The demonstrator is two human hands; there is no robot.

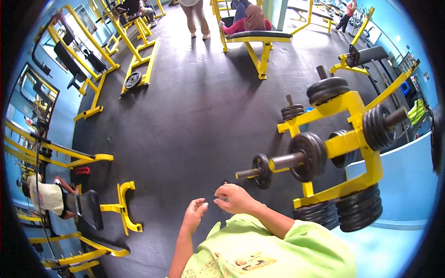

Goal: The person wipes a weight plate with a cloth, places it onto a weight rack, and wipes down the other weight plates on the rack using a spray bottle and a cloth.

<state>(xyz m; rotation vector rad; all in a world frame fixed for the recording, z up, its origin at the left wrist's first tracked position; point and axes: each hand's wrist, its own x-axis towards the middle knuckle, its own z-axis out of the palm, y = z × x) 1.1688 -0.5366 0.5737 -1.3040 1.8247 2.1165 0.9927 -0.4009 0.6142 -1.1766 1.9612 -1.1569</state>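
Observation:
In front of my light-green shirt [259, 252] I hold both hands close together, a small gap between them. My left hand [195, 215] is raised, its fingers loosely bent and apart from the thumb, with nothing seen in it. My right hand [235, 198] points left with curled fingers and the thumb held apart; no object shows in it. Neither hand touches equipment. Just right of my right hand stands a yellow plate rack [354, 109]. Black weight plates hang on its pegs, among them a small plate [262, 171] and a larger plate [307, 156].
Dark rubber flooring [185, 120] spreads ahead. Yellow gym machines [95, 85] line the left, where a person [48, 197] sits by a padded bench [89, 209]. Farther off, a person [252, 21] is at another bench [259, 36], and someone stands [192, 14] nearby.

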